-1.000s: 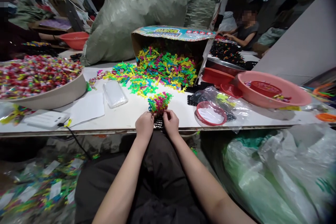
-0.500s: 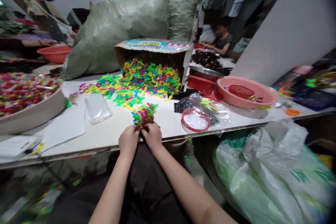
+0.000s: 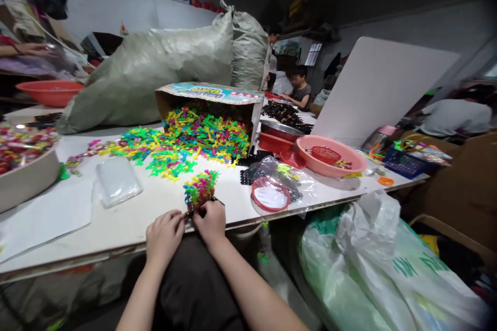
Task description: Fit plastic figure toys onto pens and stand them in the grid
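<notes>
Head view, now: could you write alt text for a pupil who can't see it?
A person's left hand and right hand are at the base of a cluster of bright figures near the edge of a white table. Loose figures lie in and before an open box, with a big sack behind.

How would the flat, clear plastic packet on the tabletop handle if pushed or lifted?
The flat, clear plastic packet would probably slide rather than roll or tip: it lies flat on the white tabletop. Its glossy sheen suggests a slippery surface. It may flex if lifted by one end, since it looks thin and film-like.
</notes>
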Motion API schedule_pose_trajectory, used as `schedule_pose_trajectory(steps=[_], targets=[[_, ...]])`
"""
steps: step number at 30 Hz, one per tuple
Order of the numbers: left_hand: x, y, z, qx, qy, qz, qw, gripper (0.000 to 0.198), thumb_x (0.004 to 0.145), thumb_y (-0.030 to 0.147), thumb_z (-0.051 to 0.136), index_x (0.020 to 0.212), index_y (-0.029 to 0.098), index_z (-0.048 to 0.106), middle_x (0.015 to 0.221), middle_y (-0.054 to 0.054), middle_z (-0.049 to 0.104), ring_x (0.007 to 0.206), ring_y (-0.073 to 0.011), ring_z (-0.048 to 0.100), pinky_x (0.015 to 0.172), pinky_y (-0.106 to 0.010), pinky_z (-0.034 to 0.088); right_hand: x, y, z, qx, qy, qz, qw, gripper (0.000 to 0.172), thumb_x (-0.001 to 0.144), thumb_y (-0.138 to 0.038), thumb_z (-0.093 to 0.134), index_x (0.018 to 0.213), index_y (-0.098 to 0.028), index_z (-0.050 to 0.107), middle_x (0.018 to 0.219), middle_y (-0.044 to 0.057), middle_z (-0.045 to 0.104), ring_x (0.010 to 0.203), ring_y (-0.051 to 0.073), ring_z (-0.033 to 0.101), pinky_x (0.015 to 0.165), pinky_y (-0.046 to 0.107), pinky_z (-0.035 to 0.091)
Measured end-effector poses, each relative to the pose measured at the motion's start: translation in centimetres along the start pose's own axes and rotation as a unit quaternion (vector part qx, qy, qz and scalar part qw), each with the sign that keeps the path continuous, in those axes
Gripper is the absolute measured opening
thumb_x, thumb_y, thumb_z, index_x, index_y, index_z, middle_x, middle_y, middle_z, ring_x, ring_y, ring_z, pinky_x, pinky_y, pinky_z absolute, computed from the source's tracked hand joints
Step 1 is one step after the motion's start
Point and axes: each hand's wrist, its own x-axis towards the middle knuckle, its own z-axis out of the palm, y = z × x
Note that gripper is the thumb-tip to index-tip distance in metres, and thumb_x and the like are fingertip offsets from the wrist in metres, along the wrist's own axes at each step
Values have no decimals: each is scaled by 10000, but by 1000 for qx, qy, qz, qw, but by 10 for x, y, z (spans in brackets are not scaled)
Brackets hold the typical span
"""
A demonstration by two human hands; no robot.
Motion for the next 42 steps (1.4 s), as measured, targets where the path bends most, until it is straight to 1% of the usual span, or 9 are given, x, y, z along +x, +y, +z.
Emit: schedule_pose_trajectory(steps=[13, 18, 20, 23, 26, 29, 33, 37, 42], targets=[[-6, 7, -3, -19, 27, -25, 999, 247, 813, 275, 435, 969, 276, 626, 1040, -12, 584, 957, -185, 500, 774, -308, 355, -5, 6, -2, 55, 12, -24, 998, 106, 740, -261, 604, 681, -175, 586, 684, 23, 592, 738, 169, 499, 704, 275, 350], [-6, 10, -4, -51, 23, -52, 997, 217, 798, 326, 472, 948, 288, 624, 1025, 1, 589, 971, -193, 492, 791, -324, 343, -8, 7, -4, 63, 8, -37, 997, 110, 760, -244, 562, 697, -161, 596, 693, 38, 589, 737, 170, 499, 705, 273, 359], [-5, 13, -3, -74, 27, -79, 994, 205, 772, 338, 510, 932, 275, 621, 998, -3, 597, 968, -204, 494, 798, -333, 342, -8, 7, -4, 63, 10, -34, 997, 130, 766, -246, 549, 676, -162, 590, 677, 36, 579, 721, 170, 495, 689, 271, 360], [-2, 22, -3, -145, 68, -126, 979, 212, 745, 341, 544, 906, 212, 593, 933, -28, 604, 915, -200, 521, 768, -306, 367, -9, 7, -3, 70, 10, -26, 997, 140, 766, -241, 541, 655, -165, 579, 664, 33, 570, 704, 172, 494, 667, 272, 361], [-1, 38, -6, -210, 126, -126, 961, 154, 755, 310, 531, 831, 177, 550, 847, -36, 595, 832, -175, 540, 705, -260, 388, -8, 8, -3, 93, 10, -23, 995, 118, 762, -243, 538, 680, -170, 582, 676, 32, 582, 700, 176, 498, 662, 276, 366], [0, 54, -10, -197, 155, -124, 960, 119, 771, 298, 516, 773, 179, 532, 790, -30, 581, 785, -176, 537, 674, -258, 384, -8, 9, -2, 99, 12, -26, 995, 105, 761, -228, 516, 712, -171, 589, 697, 39, 591, 706, 183, 502, 665, 283, 372], [2, 62, -12, -152, 142, -147, 967, 136, 769, 316, 531, 753, 181, 530, 776, -32, 579, 777, -186, 536, 662, -269, 377, -8, 10, -2, 92, 8, -29, 995, 110, 754, -227, 501, 717, -169, 587, 710, 46, 592, 708, 186, 502, 656, 284, 373], [5, 55, -11, -131, 112, -174, 970, 112, 755, 295, 545, 739, 184, 543, 780, -30, 595, 797, -194, 548, 655, -270, 374, -8, 7, -4, 92, -1, -23, 995, 103, 736, -253, 519, 697, -177, 576, 694, 31, 585, 706, 178, 497, 650, 274, 368], [5, 51, -9, -126, 58, -186, 973, 192, 758, 361, 532, 794, 182, 592, 823, -53, 627, 805, -206, 569, 645, -268, 372, -8, 8, -1, 89, -2, -22, 996, 111, 734, -228, 487, 696, -173, 575, 694, 31, 582, 717, 176, 487, 675, 279, 370]])
